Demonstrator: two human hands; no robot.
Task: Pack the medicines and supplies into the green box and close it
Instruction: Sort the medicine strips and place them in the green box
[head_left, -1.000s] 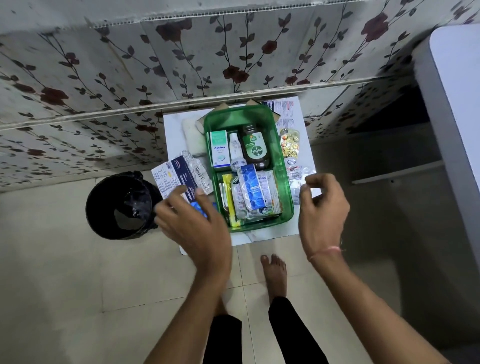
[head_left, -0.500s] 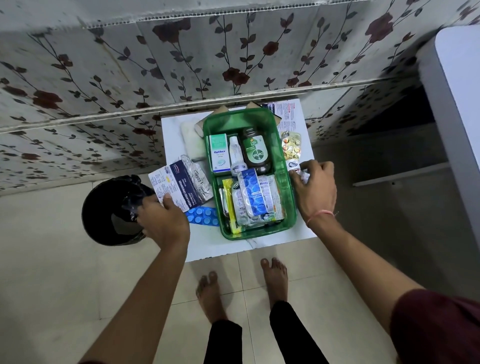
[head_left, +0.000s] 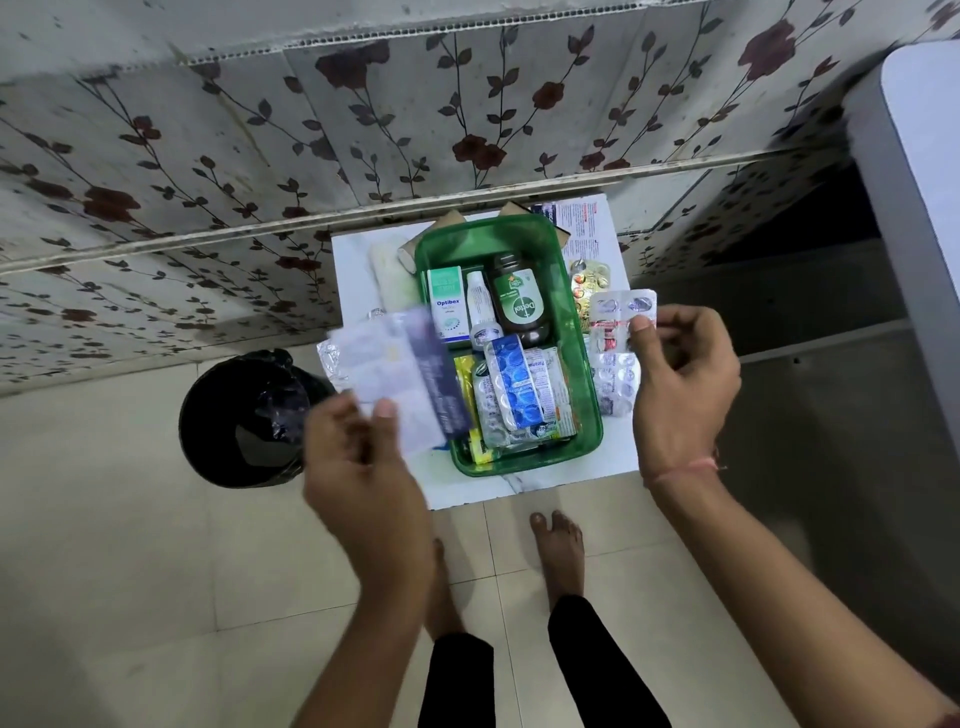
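Note:
The green box (head_left: 589, 405) stands open on a small white table (head_left: 524, 486). Inside are an Optibex carton (head_left: 447, 306), a brown Dettol bottle (head_left: 519, 301), a small white bottle (head_left: 479, 301) and blue and silver blister strips (head_left: 514, 387). My left hand (head_left: 363, 467) holds a white and dark blue medicine carton (head_left: 405, 374), blurred, just left of the box. My right hand (head_left: 680, 384) pinches a silver blister strip (head_left: 621, 317) above the box's right rim. More strips (head_left: 615, 384) lie on the table under it.
A black lined bin (head_left: 249, 421) stands on the tiled floor left of the table. A printed leaflet (head_left: 582, 228), a gold blister strip (head_left: 587, 278) and a white roll (head_left: 392, 280) lie around the box. A floral wall is behind; a white surface (head_left: 924, 208) is at right.
My left hand has lifted the carton off the table and swung it toward the box. My right hand has picked a silver strip up from the table's right side.

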